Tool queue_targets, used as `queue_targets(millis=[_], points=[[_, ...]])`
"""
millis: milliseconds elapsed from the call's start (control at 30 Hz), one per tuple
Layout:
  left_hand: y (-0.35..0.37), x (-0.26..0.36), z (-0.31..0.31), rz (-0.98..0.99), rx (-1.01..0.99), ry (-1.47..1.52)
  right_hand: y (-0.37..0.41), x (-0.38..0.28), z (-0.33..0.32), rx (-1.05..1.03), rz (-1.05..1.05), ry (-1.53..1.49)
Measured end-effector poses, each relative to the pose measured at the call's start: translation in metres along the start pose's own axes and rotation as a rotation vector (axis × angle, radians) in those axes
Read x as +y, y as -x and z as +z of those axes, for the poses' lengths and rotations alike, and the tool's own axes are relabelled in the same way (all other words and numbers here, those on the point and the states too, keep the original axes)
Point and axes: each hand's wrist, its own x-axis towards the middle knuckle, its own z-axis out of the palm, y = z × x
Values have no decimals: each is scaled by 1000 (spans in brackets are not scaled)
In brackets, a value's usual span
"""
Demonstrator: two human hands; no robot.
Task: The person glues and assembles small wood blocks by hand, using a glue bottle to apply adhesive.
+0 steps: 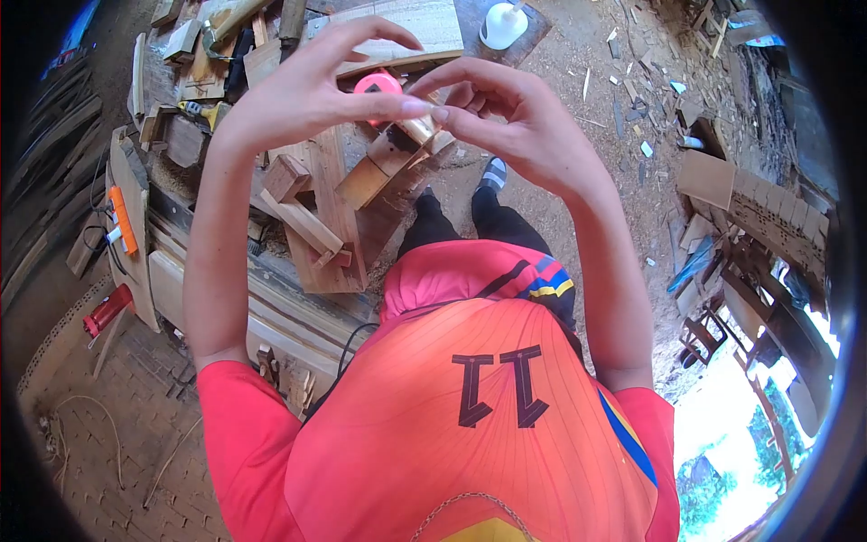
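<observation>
My left hand (312,88) is raised over the wooden workpieces, its fingers curved and spread well away from the thumb. Its thumb tip meets the fingertips of my right hand (517,113). The right thumb and index finger come together at that thumb tip, while the other fingers curl inward. Whether something tiny lies between them I cannot make out. Behind and below the hands is a bright pink rounded object (377,84), partly covered by the left thumb. Under the fingertips sits a wooden block (394,149) with a dark patch.
Wooden pieces (312,226) and a long board (339,181) lie on the bench at left. An orange power strip (121,220) and a red tool (107,310) are farther left. A white container (503,25) stands at the top. Wood scraps (632,113) litter the floor at right.
</observation>
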Motion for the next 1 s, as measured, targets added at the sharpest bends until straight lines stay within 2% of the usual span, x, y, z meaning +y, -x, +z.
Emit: queue_targets(millis=[233,367,467,667,867,1000], points=[[41,-14,6,64,430,160,-2,-1,-4,-19,-38,21],[78,9,27,-9,733,257,-7,7,-6,-78,-84,7],[106,23,54,-75,875,228,-9,3,-11,-134,-104,39],[139,40,127,-195,1063,242,-23,20,-15,-197,-244,102],[151,51,203,-249,1241,438,-31,22,-22,-294,-290,133],[137,43,239,-220,1337,413,-34,23,-24,-331,-275,90]])
